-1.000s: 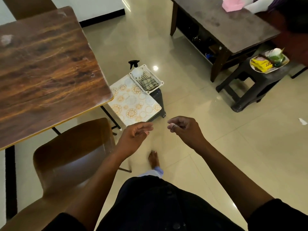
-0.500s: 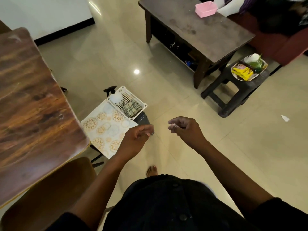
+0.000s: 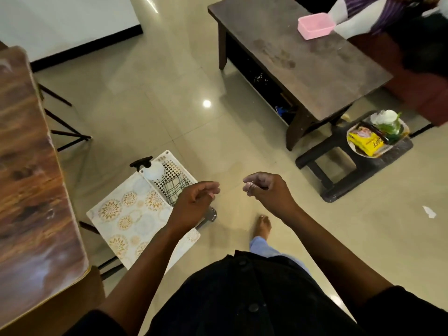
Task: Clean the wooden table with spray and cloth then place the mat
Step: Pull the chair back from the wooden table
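Note:
The wooden table [image 3: 26, 190] runs down the left edge of the head view. Beside it, a patterned mat [image 3: 131, 219] lies on a low stool, with a white basket [image 3: 173, 166] at its far end. A white spray bottle [image 3: 151, 169] with a black trigger and a checked cloth [image 3: 175, 187] sit in the basket. My left hand [image 3: 194, 204] hovers over the basket's near corner, fingers loosely curled and holding nothing. My right hand [image 3: 269, 190] hangs over the floor to the right, fingers curled and holding nothing.
A dark coffee table [image 3: 298, 61] with a pink box [image 3: 315, 25] stands at the back right. A black stool [image 3: 354, 166] carries a plate of snacks [image 3: 375, 137]. A brown chair [image 3: 60, 306] sits at the lower left. My bare foot [image 3: 263, 225] is on the tiled floor.
The view has swung right and closer to the stool. The wooden table has slid to the left edge. My left hand now covers the basket's near corner; both hands keep their pose.

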The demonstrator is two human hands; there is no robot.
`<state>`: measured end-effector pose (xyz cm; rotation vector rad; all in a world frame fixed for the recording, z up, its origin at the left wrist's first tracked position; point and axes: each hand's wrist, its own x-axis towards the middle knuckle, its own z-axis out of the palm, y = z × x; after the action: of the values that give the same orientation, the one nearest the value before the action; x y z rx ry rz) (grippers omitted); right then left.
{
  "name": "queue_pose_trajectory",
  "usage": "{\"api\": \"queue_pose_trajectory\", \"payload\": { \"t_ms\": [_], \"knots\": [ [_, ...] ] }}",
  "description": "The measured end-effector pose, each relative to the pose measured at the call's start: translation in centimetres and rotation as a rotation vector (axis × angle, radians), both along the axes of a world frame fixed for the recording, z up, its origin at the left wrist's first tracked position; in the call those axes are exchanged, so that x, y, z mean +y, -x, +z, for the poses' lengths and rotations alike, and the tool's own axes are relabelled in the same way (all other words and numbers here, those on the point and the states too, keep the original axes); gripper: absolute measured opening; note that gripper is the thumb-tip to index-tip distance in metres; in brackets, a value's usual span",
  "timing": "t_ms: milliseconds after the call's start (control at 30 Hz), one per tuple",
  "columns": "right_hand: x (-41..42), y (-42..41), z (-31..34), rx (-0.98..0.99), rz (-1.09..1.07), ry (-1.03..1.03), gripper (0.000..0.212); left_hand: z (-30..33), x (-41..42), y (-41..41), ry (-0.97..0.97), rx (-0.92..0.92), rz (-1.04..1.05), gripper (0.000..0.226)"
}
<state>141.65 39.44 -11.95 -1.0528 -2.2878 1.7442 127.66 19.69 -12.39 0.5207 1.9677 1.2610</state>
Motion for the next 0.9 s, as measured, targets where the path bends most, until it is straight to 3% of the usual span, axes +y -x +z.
{"api": "queue_pose_trajectory", "payload": {
  "t_ms": [433,800,900],
  "knots": [
    [18.8,13.1,1.4,-0.022,0.342,0.01,0.01,1.0,14.8,5.2,-0.031,-0.048,0.363,0.035],
    [24.3,32.4,1.2,-0.05,0.554,-0.012,0.011,0.0,19.7,19.7,-0.053,-0.075,0.658,0.028],
    [24.9,38.3,1.6,-0.071,0.598,-0.025,0.011,-0.4,19.8,23.9,-0.024,-0.081,0.697,0.035]
  ]
}}
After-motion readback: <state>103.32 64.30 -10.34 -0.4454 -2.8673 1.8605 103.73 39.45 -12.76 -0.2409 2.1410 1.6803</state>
